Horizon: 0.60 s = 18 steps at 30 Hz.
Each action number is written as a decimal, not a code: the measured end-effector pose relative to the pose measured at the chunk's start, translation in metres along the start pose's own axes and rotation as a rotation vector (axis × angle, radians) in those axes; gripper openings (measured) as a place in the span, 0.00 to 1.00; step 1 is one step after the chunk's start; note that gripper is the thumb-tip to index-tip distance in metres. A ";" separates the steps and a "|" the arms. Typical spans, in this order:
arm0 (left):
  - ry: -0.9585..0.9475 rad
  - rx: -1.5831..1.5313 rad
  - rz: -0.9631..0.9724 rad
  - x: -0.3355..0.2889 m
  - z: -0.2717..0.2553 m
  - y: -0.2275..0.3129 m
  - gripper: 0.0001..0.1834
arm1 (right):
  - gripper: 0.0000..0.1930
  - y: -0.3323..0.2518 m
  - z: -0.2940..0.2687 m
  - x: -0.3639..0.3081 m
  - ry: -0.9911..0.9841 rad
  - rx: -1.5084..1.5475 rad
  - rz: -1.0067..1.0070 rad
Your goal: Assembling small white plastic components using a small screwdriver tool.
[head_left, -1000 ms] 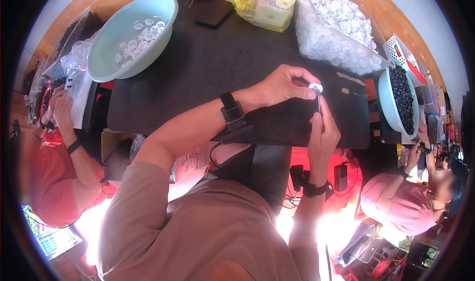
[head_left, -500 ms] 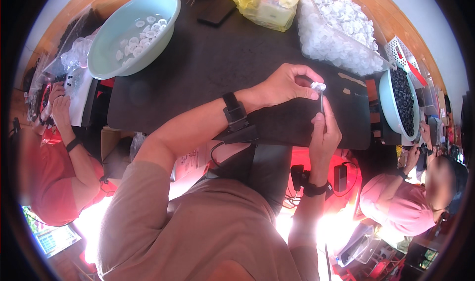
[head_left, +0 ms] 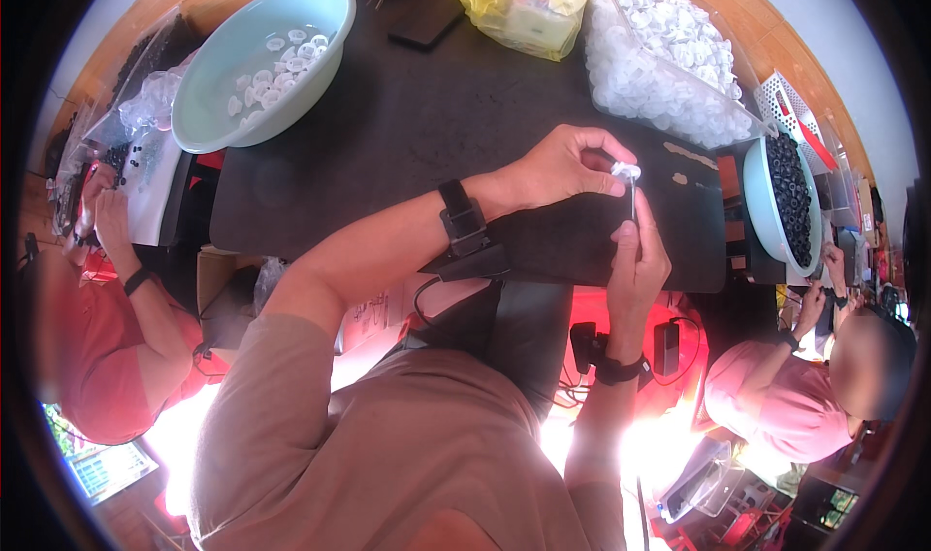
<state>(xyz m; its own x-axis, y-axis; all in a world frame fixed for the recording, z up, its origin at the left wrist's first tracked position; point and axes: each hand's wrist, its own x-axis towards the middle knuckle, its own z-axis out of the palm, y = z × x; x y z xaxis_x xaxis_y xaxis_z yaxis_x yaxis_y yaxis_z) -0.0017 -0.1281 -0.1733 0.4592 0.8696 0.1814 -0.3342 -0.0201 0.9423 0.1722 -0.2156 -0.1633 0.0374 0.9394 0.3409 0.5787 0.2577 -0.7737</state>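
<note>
Over the right part of the dark table, my left hand pinches a small white plastic part between thumb and fingertips. Just below it, my right hand grips a thin metal blade-like tool, which points upward with its tip at the white part. The tool's handle is hidden inside my right fingers, so its exact kind does not show. Where the tip meets the part is too small to make out.
A pale green basin with white parts stands far left. At the back are a dark phone-like slab, a yellow plastic bag and a clear bag of white parts. Another basin holds black rings. People work on both sides.
My hands stay almost in place; the white part and the tool tip have shifted very slightly. At the left, another person's hands have moved a little.
</note>
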 end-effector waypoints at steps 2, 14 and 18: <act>-0.013 0.004 0.000 0.000 0.001 0.000 0.18 | 0.20 0.000 0.000 0.000 0.002 0.004 0.002; 0.032 -0.040 -0.032 -0.001 0.001 0.004 0.17 | 0.19 0.003 0.000 0.000 -0.005 0.020 0.000; 0.032 -0.041 -0.026 -0.001 0.002 0.004 0.17 | 0.19 0.004 0.000 0.000 -0.008 0.020 -0.006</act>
<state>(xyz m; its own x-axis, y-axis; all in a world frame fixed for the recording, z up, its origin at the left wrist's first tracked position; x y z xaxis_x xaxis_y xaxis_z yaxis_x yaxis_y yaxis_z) -0.0021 -0.1302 -0.1693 0.4418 0.8849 0.1474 -0.3562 0.0223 0.9341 0.1743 -0.2144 -0.1658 0.0277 0.9395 0.3415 0.5628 0.2677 -0.7821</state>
